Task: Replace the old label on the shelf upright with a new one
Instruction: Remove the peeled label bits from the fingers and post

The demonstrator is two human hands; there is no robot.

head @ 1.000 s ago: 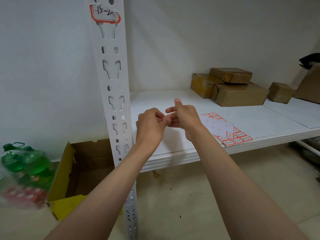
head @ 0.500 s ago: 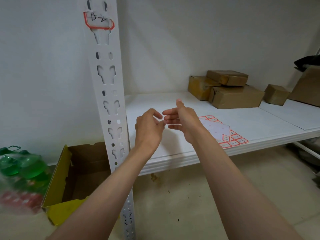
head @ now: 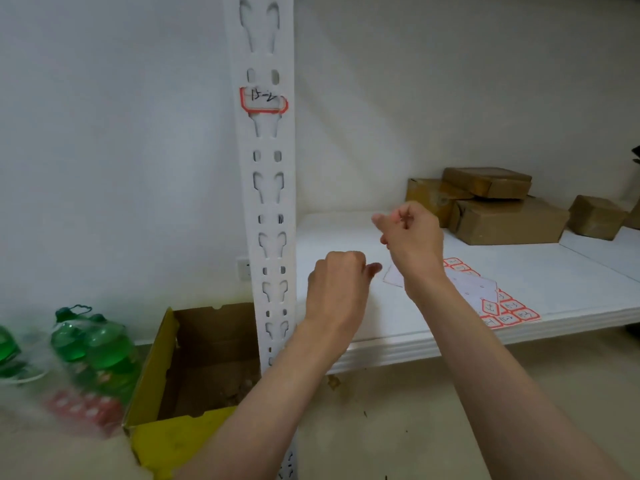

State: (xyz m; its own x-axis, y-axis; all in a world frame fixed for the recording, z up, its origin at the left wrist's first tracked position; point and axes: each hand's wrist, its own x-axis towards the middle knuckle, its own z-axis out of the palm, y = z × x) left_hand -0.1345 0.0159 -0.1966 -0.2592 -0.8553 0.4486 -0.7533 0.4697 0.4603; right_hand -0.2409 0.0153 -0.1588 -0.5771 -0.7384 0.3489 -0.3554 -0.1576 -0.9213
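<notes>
Label sheet (head: 498, 299), red-bordered and partly peeled, lies flat near the front edge of the white shelf (head: 571, 271), just right of the right forearm. A white slip (head: 393, 274) lies on the shelf between the two hands.

Nearest the camera, two bare forearms reach forward. On the floor at the left sits an open cardboard box (head: 194, 368) with yellow outer walls, and further left stand green bottles (head: 93, 344) in plastic wrap.

The left hand (head: 337, 282) is held above the shelf's front part with its fingers curled into the palm; whether they pinch anything small cannot be told. The right hand (head: 412, 233) is raised a little higher and further in, fingers also curled, the thumb sticking out to the left; what it may hold cannot be told either. The hands are apart.

The white shelf upright (head: 268, 202), punched with keyhole slots, stands left of both hands. High on it sits the old label (head: 264, 100), red-edged with handwriting, well above the hands and untouched.

At the back of the shelf, brown parcels (head: 498, 209) are stacked against the wall.
</notes>
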